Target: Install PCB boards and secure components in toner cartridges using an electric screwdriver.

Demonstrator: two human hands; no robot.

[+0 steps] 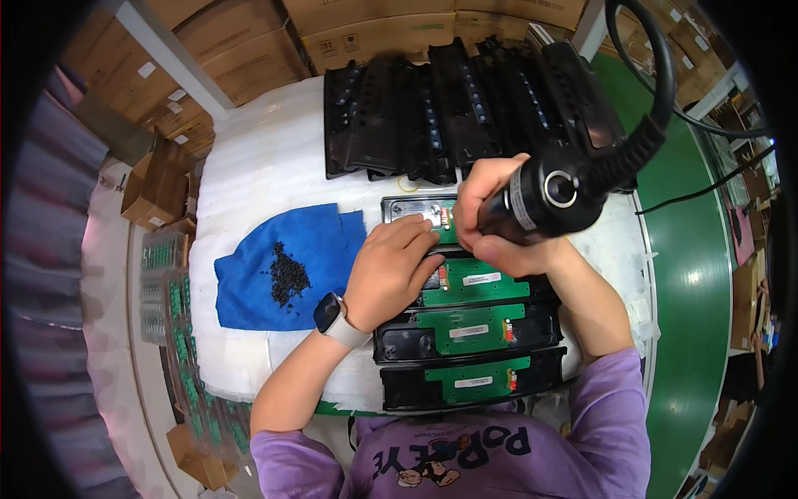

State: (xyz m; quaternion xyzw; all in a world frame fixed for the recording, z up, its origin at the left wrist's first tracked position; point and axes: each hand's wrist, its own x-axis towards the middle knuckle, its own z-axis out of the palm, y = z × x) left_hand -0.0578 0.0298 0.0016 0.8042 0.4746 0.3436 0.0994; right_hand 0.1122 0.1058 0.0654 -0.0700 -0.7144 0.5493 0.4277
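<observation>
My right hand (499,218) is wrapped round a black electric screwdriver (544,200), whose thick cord leads up and away to the right. The tool's tip is hidden behind its body and my fingers, over the farthest black plastic housing (401,202). On that housing lies a green circuit board (450,233), partly covered by both hands. My left hand (391,262) rests on the housing's left part with its fingers stretched out. Nearer to me, more housings with green boards (467,331) lie in a row. Left of them, a pile of small black screws (288,276) sits on a blue cloth (241,287).
Several black housings (382,125) stand close together at the far side of the white-covered table (266,158). Cardboard boxes (374,46) are stacked behind. A green surface (690,333) runs along the right. Trays of green boards (179,308) stand at the left, beside an open carton (158,187).
</observation>
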